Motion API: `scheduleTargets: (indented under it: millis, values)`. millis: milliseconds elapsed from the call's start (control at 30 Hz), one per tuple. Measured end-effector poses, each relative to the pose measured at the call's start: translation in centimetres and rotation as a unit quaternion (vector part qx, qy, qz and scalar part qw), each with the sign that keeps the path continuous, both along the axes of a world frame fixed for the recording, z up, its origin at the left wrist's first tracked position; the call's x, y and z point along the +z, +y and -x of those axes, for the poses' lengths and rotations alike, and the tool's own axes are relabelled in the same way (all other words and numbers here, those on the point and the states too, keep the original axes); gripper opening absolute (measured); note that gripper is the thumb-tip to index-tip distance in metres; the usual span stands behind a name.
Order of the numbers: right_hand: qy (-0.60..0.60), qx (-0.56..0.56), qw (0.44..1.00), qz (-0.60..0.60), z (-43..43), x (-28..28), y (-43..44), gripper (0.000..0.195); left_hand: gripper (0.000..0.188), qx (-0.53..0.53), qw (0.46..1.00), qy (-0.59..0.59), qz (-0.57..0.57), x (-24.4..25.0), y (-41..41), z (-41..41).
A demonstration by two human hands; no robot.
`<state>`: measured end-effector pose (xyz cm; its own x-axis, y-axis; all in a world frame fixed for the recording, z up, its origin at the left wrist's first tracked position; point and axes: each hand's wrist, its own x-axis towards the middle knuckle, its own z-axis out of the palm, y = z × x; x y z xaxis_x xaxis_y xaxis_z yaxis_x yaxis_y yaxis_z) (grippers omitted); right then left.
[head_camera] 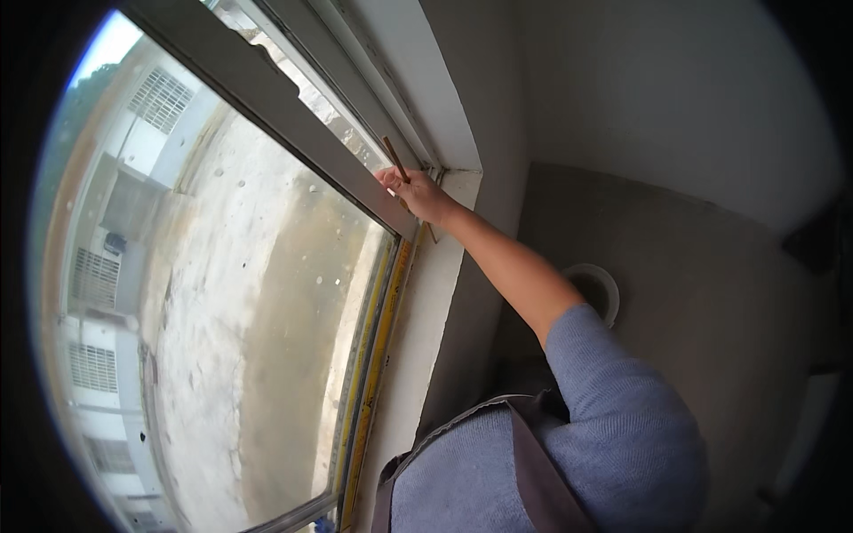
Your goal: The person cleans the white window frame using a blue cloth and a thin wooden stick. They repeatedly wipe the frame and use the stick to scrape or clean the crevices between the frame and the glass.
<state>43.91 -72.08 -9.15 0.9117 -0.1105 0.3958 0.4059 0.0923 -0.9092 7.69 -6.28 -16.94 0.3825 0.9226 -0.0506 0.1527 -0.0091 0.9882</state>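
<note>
My right hand (420, 194) reaches to the far lower corner of a window and grips a thin brown stick (396, 158). One end of the stick rises above my fingers; a thin end shows below, near the sill. My hand is beside the upright edge of a sliding window sash (293, 126), close to the outer frame. Yellow film or tape bearing writing (383, 326) runs along the bottom window track. The glass pane (266, 266) is spotted. My left hand is out of view.
A pale window sill (426, 333) lies between the track and the wall. On the grey floor at the right stands a round, light-rimmed bucket or basin (610, 293), partly behind my arm. A small blue thing (324, 525) shows at the bottom edge, unclear. Outside are paving and buildings with barred windows.
</note>
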Motion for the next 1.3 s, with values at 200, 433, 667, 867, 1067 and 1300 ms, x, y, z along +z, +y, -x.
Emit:
scheduleTargets:
  millis: [200, 433, 667, 867, 1067, 1300]
  values:
    - [0.065, 0.123, 0.984, -0.110, 1.7, 1.8, -2.5, 0.049, 0.027, 0.039, 0.993, 0.106, -0.019, -0.1, -3.4, 0.8]
    - [-0.018, -0.031, 0.982, -0.184, -0.3, 1.6, -7.7, 0.049, 0.024, 0.071, 0.976, 0.204, -0.037, 1.9, -6.5, 2.5]
    - [-0.026, -0.011, 0.961, -0.276, -0.6, 0.4, -7.1, 0.057, 0.021, 0.062, 0.953, 0.295, -0.041, 3.8, -8.8, 4.1]
    - [-0.061, 0.058, 0.922, -0.378, -1.0, -1.3, -6.2, 0.056, 0.017, 0.011, 0.931, 0.360, -0.055, 3.7, -11.4, 4.1]
    - [0.001, 0.099, 0.915, -0.390, -0.5, -3.6, -3.0, 0.056, 0.035, -0.049, 0.828, 0.496, -0.259, 2.1, -11.5, 3.0]
    - [0.061, 0.087, 0.901, -0.421, -1.0, -3.3, -2.8, 0.052, 0.042, -0.051, 0.764, 0.554, -0.328, 2.6, -11.8, 2.7]
